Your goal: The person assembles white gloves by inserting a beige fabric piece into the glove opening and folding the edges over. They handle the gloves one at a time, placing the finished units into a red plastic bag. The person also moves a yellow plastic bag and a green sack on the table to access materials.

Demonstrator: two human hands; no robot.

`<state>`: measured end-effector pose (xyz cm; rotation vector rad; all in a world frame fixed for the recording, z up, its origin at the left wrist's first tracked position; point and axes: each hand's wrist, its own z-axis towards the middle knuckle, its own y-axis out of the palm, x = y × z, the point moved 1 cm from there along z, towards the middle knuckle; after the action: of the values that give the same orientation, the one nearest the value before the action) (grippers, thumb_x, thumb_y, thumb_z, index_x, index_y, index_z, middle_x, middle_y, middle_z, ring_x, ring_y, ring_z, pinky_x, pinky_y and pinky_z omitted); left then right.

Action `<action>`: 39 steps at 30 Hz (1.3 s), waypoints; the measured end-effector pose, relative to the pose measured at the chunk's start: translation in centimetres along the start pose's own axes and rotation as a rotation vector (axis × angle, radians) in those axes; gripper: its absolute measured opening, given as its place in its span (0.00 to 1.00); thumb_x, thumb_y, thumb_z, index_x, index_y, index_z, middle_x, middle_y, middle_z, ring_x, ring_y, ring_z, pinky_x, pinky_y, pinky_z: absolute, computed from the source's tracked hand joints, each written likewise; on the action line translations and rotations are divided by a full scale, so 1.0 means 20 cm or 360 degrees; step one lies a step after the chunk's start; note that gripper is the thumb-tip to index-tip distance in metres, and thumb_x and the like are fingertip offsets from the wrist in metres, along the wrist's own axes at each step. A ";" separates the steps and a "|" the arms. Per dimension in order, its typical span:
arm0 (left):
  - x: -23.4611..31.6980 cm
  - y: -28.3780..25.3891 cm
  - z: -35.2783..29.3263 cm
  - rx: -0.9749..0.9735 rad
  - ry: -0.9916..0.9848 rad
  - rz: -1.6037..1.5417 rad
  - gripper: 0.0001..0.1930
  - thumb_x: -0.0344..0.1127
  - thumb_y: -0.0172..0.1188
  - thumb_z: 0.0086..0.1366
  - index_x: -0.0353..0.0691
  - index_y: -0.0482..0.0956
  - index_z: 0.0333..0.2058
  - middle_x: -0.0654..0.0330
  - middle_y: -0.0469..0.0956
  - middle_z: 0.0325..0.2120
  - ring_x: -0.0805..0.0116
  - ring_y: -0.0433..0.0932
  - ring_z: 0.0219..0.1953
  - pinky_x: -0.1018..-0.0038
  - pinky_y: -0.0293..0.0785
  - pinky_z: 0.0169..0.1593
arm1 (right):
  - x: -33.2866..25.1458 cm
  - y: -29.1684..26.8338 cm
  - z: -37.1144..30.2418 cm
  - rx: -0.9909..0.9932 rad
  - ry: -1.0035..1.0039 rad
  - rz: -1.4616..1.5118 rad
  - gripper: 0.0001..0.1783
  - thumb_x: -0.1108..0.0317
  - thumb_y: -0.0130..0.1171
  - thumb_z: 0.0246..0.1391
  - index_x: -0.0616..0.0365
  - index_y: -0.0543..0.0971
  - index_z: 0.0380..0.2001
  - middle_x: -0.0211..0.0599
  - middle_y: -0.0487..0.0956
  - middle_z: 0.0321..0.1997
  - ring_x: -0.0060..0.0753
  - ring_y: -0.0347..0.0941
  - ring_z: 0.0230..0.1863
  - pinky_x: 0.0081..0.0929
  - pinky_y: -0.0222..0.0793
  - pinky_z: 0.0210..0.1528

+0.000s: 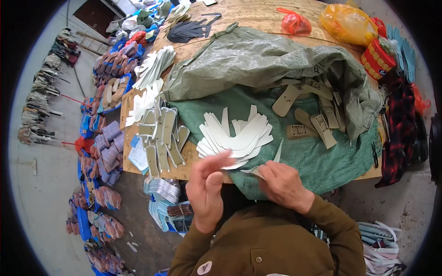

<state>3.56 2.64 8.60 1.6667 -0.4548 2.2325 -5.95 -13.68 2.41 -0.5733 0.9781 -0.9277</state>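
My right hand [284, 185] is closed, thumb and fingers pinching a thin white V-shaped piece [253, 171]; one pointed arm of it rises above the knuckles, and the rest is partly hidden. My left hand [205, 193] is raised beside it, fingers stretched out and slightly blurred, with nothing seen in it. Just beyond both hands, a fanned pile of similar white V-shaped pieces [237, 140] lies on a green woven sheet [317, 168] at the table's near edge.
Khaki wedge-shaped pieces with holes [323, 130] lie on the right of the sheet, under a bunched grey-green sack [253, 57]. White-edged khaki pieces [168, 129] and white strips [155, 64] cover the table's left side. Bags [347, 23] stand far right; bundled pieces [108, 152] line the left.
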 end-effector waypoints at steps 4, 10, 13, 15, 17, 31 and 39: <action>-0.07 -0.01 -0.01 -0.0505 -0.0503 -0.0061 0.12 0.30 0.59 0.67 0.30 0.78 0.46 0.56 0.82 0.41 0.75 0.79 0.42 0.78 0.74 0.46 | -0.01 -0.05 0.01 0.0027 0.0021 0.0010 0.11 0.75 0.59 0.42 0.58 0.69 0.30 0.36 0.66 0.26 0.36 0.69 0.26 0.31 0.66 0.27; -0.09 0.03 -0.03 -0.0480 -0.0450 0.0054 0.06 0.27 0.55 0.68 0.30 0.78 0.40 0.57 0.83 0.37 0.78 0.78 0.36 0.81 0.72 0.41 | -0.02 -0.05 -0.02 0.0040 0.0025 -0.0005 0.11 0.75 0.59 0.43 0.58 0.70 0.31 0.35 0.66 0.26 0.36 0.69 0.25 0.32 0.66 0.27; -0.12 0.05 -0.05 -0.0358 -0.0507 -0.0184 0.06 0.29 0.55 0.70 0.30 0.76 0.38 0.55 0.83 0.36 0.77 0.78 0.34 0.80 0.74 0.40 | -0.02 -0.04 -0.02 0.0036 0.0020 -0.0010 0.10 0.75 0.59 0.44 0.58 0.70 0.32 0.35 0.66 0.26 0.36 0.69 0.25 0.31 0.67 0.27; -0.15 0.05 -0.05 -0.0214 -0.0641 -0.0470 0.07 0.29 0.54 0.70 0.30 0.74 0.37 0.54 0.83 0.36 0.77 0.78 0.34 0.80 0.75 0.41 | -0.04 -0.04 -0.02 0.0055 -0.0018 -0.0013 0.10 0.75 0.58 0.45 0.58 0.70 0.33 0.35 0.66 0.26 0.36 0.70 0.25 0.31 0.67 0.27; -0.19 0.03 -0.05 -0.0064 -0.0827 -0.0782 0.07 0.30 0.53 0.71 0.31 0.72 0.36 0.52 0.82 0.37 0.76 0.79 0.35 0.79 0.75 0.42 | -0.05 -0.04 -0.01 0.0109 -0.0085 -0.0009 0.10 0.75 0.58 0.45 0.58 0.70 0.33 0.35 0.66 0.26 0.36 0.70 0.25 0.32 0.67 0.28; -0.15 0.11 -0.09 0.0047 -0.0089 0.0211 0.10 0.34 0.54 0.72 0.30 0.75 0.41 0.56 0.84 0.36 0.76 0.80 0.35 0.80 0.75 0.39 | -0.05 -0.02 0.04 -0.0184 0.0268 0.0341 0.11 0.76 0.60 0.49 0.61 0.70 0.36 0.41 0.70 0.29 0.45 0.72 0.27 0.36 0.68 0.27; -0.21 0.10 -0.06 -0.0441 -0.0958 -0.1185 0.18 0.41 0.53 0.72 0.30 0.75 0.51 0.60 0.76 0.48 0.73 0.74 0.50 0.74 0.67 0.57 | -0.05 -0.17 0.10 -0.0335 0.0587 0.1107 0.19 0.71 0.60 0.53 0.64 0.73 0.48 0.52 0.79 0.38 0.57 0.75 0.34 0.40 0.71 0.34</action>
<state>2.82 1.00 4.06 1.9119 -0.2009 1.0873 -5.72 -14.57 6.34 -0.1979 1.4932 -0.3064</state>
